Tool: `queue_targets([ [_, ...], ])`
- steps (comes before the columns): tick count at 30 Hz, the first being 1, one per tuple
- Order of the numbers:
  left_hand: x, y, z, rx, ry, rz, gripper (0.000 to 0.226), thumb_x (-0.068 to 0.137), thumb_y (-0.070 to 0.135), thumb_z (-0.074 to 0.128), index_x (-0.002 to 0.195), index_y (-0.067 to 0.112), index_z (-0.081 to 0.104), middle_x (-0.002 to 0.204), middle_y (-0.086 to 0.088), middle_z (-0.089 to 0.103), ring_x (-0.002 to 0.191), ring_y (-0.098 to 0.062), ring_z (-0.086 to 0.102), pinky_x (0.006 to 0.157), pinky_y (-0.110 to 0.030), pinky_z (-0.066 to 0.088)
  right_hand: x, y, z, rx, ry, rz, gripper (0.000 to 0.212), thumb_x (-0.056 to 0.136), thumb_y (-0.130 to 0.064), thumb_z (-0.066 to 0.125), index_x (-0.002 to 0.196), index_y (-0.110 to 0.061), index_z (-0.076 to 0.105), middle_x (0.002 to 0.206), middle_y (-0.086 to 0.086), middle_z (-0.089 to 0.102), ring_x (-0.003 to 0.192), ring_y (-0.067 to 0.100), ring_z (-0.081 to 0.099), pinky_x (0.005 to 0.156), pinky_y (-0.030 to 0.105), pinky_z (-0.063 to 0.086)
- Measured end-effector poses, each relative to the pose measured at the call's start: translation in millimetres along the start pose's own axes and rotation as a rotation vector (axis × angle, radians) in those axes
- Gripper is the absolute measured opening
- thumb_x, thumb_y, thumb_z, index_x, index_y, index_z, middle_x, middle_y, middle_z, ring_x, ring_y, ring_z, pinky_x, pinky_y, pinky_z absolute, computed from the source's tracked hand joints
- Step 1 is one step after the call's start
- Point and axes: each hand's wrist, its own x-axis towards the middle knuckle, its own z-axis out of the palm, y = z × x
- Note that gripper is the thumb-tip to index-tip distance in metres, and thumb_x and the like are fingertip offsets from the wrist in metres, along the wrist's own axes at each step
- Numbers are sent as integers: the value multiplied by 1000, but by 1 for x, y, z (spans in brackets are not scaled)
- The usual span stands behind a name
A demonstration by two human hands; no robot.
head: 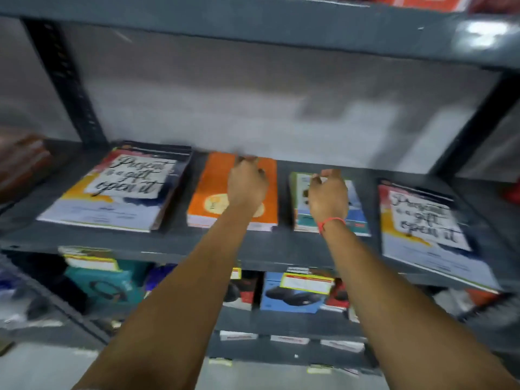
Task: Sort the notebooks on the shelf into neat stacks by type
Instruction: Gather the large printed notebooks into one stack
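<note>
Several notebook stacks lie in a row on the grey metal shelf [174,243]. At the left is a stack with a "Present is a gift" cover [112,192]. An orange stack [209,192] comes after it, then a teal and white stack [356,212]. A second "Present is a gift" notebook [425,229] lies at the right, overhanging the shelf edge. My left hand [247,184] rests over the orange stack, fingers curled at its far edge. My right hand [327,192] hovers over the teal stack, fingers loosely curled. The frame is blurred.
The shelf above [253,26] hangs low over the notebooks. Boxed goods with yellow price tags [292,294] fill the shelf below. A dark upright post [64,80] stands at the left. Reddish-brown items [22,161] sit at the far left.
</note>
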Motion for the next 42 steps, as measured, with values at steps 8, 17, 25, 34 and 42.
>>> queue_targets([
  [8, -91, 167, 140, -182, -345, 140, 22, 86, 2, 43, 87, -10, 62, 97, -32, 66, 94, -41, 60, 68, -41, 37, 66, 165, -149, -322, 14, 240, 35, 91, -20, 40, 119, -4, 53, 125, 23, 56, 115, 41, 53, 92, 44, 44],
  [17, -120, 191, 213, 171, -649, -105, 40, 93, 7, 40, 133, -1, 42, 138, -22, 45, 125, -36, 47, 98, -41, 44, 69, 246, -199, -466, -145, 483, 41, 90, -20, 44, 122, 5, 52, 130, 27, 51, 121, 40, 46, 100, 41, 38],
  [25, -106, 187, 211, -97, -599, -390, 33, 90, 0, 43, 122, -7, 51, 129, -23, 55, 118, -36, 54, 97, -39, 46, 84, 256, -225, -150, -167, 649, 27, 84, -10, 56, 107, 3, 62, 112, 21, 63, 102, 27, 58, 72, 30, 41],
  [34, -99, 202, 191, -430, -566, -417, 21, 84, -5, 44, 99, -5, 58, 109, -23, 61, 82, -20, 49, 67, -27, 39, 80, 246, -231, 106, 28, 759, 28, 77, -3, 66, 103, 4, 60, 116, 17, 64, 105, 31, 59, 95, 42, 49],
  [42, -73, 164, 121, -522, -440, -375, 36, 79, -10, 45, 54, 13, 33, 57, -5, 32, 51, -19, 32, 47, -22, 23, 71, 176, -208, 261, 33, 567, 27, 76, -3, 68, 102, 4, 63, 119, 22, 61, 86, 24, 53, 78, 35, 52],
])
